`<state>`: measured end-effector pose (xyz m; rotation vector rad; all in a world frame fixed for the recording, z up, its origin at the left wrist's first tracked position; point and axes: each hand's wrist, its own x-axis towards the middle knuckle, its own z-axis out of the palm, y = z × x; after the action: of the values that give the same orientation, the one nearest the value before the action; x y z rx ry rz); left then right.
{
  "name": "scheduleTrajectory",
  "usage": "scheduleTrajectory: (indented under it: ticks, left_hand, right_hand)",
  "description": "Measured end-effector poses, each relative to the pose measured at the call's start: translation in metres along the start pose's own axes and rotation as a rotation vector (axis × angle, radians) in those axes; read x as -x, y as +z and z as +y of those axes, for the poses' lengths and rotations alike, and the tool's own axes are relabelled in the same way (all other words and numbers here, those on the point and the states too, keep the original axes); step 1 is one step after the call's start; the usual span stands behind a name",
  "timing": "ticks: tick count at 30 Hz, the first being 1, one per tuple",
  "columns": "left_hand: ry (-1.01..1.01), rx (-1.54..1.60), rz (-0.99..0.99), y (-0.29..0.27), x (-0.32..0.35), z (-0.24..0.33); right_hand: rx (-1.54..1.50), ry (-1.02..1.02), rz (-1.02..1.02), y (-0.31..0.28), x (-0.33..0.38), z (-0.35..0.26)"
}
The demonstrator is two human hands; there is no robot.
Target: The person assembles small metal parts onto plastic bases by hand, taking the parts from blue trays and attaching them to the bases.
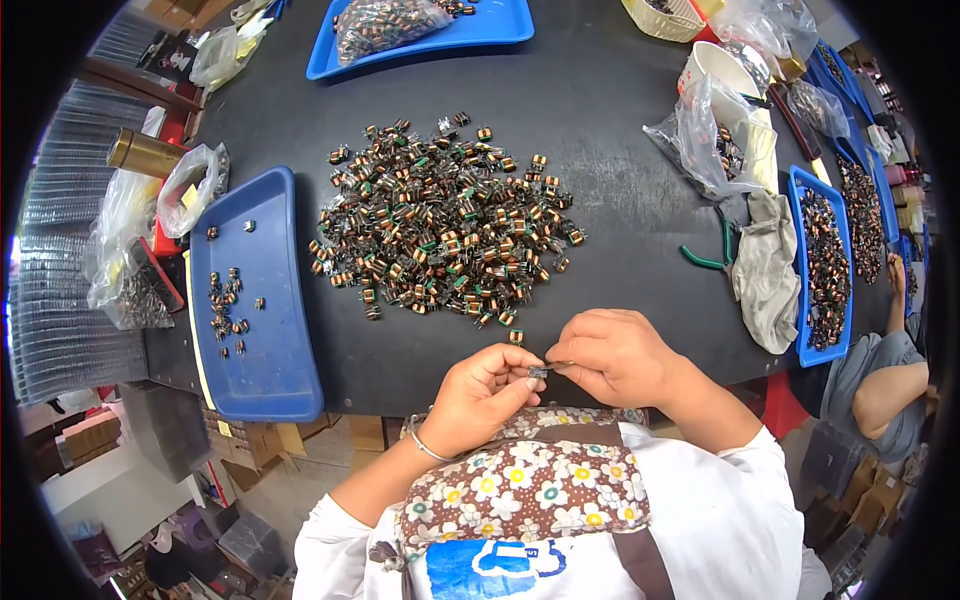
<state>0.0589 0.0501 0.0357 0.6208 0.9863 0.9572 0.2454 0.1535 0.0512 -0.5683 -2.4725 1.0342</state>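
At the table's near edge my left hand [472,395] pinches a small wire-wound coil [538,372] between thumb and fingertips. My right hand [615,358] is closed just beside it, gripping a thin metal tool [558,365] whose tip meets the coil. The tool's far end is hidden in my fingers, so its exact kind does not show. One loose coil [516,337] lies just beyond my fingertips. Farther off, a wide heap of coils [440,225] with copper windings and dark or green parts covers the middle of the black table [600,120].
Left stands a blue tray [270,300] with several coils; another blue tray [480,35] at the back holds a bagful. Green-handled pliers [708,262], a grey cloth [768,275] and a full blue tray [825,270] lie right. A person's bare arm [896,290] shows far right.
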Motion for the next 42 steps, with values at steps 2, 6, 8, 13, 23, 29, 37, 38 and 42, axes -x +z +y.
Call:
scheduleTrajectory:
  ticks: [2, 6, 8, 13, 23, 29, 37, 38, 42]
  left_hand:
    - [0.013, -0.013, 0.0, -0.001, 0.001, -0.001]
    - [-0.003, -0.135, 0.013, -0.001, 0.003, -0.002]
    - [-0.013, -0.173, 0.021, -0.002, 0.003, -0.003]
    - [0.012, 0.109, -0.003, -0.014, 0.002, -0.002]
    - [0.465, -1.338, 0.129, -0.018, -0.017, 0.007]
    - [0.518, -1.466, 0.206, -0.02, -0.01, 0.006]
    - [0.187, -0.602, 0.194, -0.019, 0.007, -0.005]
    - [0.185, -0.601, 0.197, -0.018, 0.008, -0.007]
    - [0.003, -0.177, 0.154, -0.01, 0.009, 0.0]
  right_hand:
    - [0.072, -0.009, -0.036, -0.003, -0.002, -0.004]
    - [0.142, 0.006, -0.153, -0.009, -0.004, -0.008]
    - [0.109, 0.008, -0.211, -0.011, -0.006, -0.008]
    - [0.033, 0.158, -0.135, -0.01, -0.006, -0.002]
    - [0.128, 0.263, 0.166, -0.021, -0.016, 0.026]
    - [0.252, 0.343, 0.283, -0.032, -0.044, 0.057]
    - [0.232, 0.504, 0.129, -0.019, -0.065, 0.072]
    - [0.215, 0.519, 0.078, -0.019, -0.063, 0.07]
    - [0.174, 0.393, -0.011, -0.02, -0.039, 0.057]
